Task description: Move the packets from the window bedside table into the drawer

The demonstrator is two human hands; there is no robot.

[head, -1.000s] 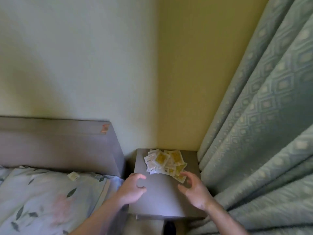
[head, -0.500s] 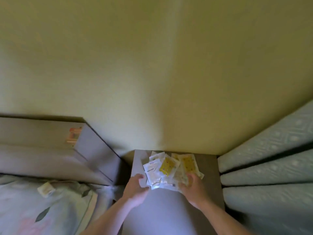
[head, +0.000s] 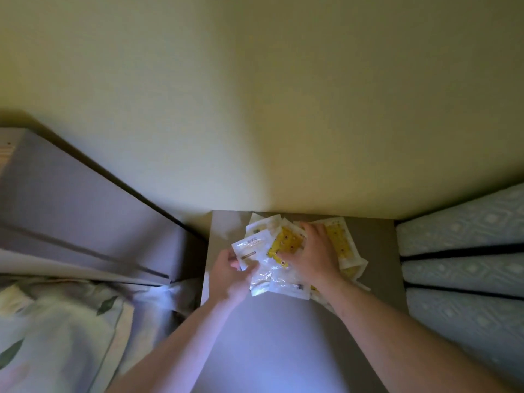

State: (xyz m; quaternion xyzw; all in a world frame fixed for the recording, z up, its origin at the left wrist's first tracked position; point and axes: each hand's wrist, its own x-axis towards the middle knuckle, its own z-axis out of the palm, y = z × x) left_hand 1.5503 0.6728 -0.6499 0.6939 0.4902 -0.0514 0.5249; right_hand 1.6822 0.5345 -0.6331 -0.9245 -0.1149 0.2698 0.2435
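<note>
A heap of white and yellow packets (head: 286, 242) lies at the back of the grey bedside table (head: 272, 336), against the wall. My left hand (head: 231, 275) grips the left edge of the heap, thumb over a clear white packet (head: 251, 248). My right hand (head: 312, 253) lies flat on top of the heap, fingers spread over the yellow packets, covering its middle. No drawer shows in this view.
The grey headboard (head: 85, 211) and a leaf-patterned pillow (head: 56, 330) lie to the left of the table. Blue-green patterned curtain folds (head: 465, 251) hang close along the table's right side. The yellow wall stands right behind the packets.
Both hands have moved forward from the table's bare front onto the heap; the left now grips its edge and the right presses on top. The camera has tilted down and closer.
</note>
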